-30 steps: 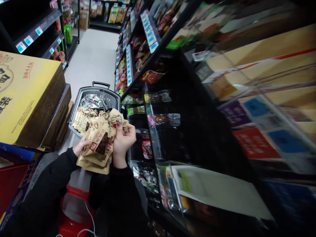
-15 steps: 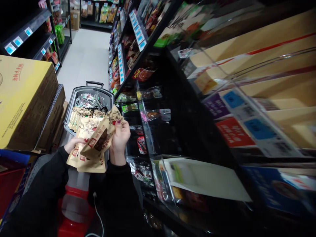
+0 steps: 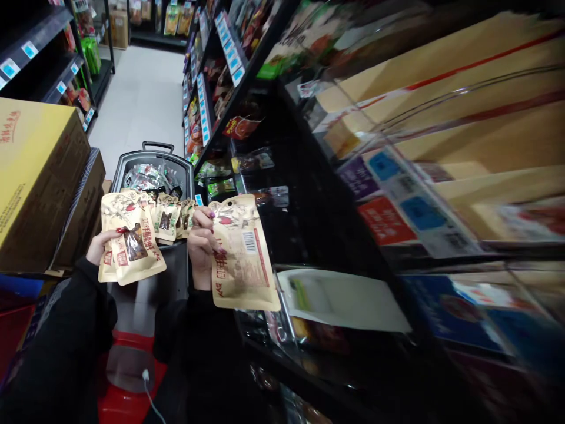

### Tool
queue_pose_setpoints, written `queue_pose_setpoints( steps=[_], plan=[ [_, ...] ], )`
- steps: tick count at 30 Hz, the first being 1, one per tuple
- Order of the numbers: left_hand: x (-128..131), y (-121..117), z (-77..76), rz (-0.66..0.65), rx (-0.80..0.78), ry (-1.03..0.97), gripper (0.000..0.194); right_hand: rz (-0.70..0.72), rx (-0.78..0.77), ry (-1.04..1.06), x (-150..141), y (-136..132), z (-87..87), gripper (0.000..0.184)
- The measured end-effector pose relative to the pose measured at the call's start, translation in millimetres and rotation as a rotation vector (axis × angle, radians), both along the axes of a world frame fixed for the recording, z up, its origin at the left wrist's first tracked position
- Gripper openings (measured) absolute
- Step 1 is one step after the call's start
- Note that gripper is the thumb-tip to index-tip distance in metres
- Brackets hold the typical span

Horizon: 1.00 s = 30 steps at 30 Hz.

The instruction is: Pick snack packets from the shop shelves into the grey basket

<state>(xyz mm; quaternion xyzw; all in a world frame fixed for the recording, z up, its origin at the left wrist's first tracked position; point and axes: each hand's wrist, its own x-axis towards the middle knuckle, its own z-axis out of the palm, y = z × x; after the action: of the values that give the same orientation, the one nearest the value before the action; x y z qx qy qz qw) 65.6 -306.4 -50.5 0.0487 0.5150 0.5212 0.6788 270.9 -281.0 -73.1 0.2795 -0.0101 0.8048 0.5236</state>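
Note:
My left hand [image 3: 100,245] is closed on a stack of tan snack pouches [image 3: 130,244], held upright with their printed fronts toward me. My right hand [image 3: 201,247] grips a single tan pouch [image 3: 242,259] by its left edge, its back with a barcode facing me, out toward the dark shelf on the right. Behind both hands stands a grey basket [image 3: 119,171] with a black handle, holding more tan pouches [image 3: 170,215] and clear wrapped packets.
Black store shelves with blue price tags [image 3: 203,112] line the aisle's right side. A clear shelf divider and a white-and-green packet [image 3: 344,300] lie below right. Yellow cartons [image 3: 30,176] are stacked at left. A red stool [image 3: 128,388] is under me.
My right hand drew one pouch off the stack and swung it right, turning its back to me. My left hand raised the remaining stack. The view shifted left and down the aisle.

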Motion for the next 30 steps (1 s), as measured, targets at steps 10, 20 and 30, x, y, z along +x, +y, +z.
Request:
queue_pose_setpoints(
  steps=[10, 20, 30],
  plan=[
    [1, 0, 3.8, 0.034, -0.025, -0.048, 0.02, -0.259, -0.221, -0.401, 5, 2, 0.3, 0.01],
    [0, -1, -0.4, 0.042, 0.025, -0.042, 0.031, -0.533, -0.437, -1.2, 19, 12, -8.4, 0.006],
    [-8, 3, 1.7, 0.165, 0.135, -0.058, 0.035, -0.728, -0.669, -1.928, 52, 41, -89.7, 0.018]
  ],
)
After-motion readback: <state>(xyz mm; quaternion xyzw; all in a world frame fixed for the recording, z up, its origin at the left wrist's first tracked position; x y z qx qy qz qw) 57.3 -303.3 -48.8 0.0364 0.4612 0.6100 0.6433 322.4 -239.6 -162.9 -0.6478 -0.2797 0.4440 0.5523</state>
